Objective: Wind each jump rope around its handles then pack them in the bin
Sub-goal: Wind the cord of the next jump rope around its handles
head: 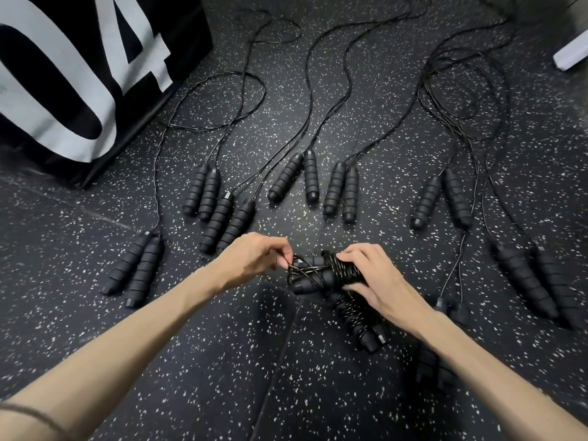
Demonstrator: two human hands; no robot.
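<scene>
My right hand (378, 281) grips a pair of black ribbed handles (313, 280) with black cord coiled around them, held just above the floor. My left hand (254, 257) pinches the loose end of that cord (294, 265) at the handles' left end. A wound rope bundle (359, 323) lies on the floor just below my right hand. Several unwound jump ropes lie in a row beyond, handle pairs side by side, such as one pair (133, 268) at the left and another pair (339, 192) in the middle, with cords trailing away.
A big black box (79, 78) with white "04" lettering stands at the upper left. A white object (571, 54) sits at the upper right edge. The floor (191, 361) is black speckled rubber. More handles (528, 281) lie at the right.
</scene>
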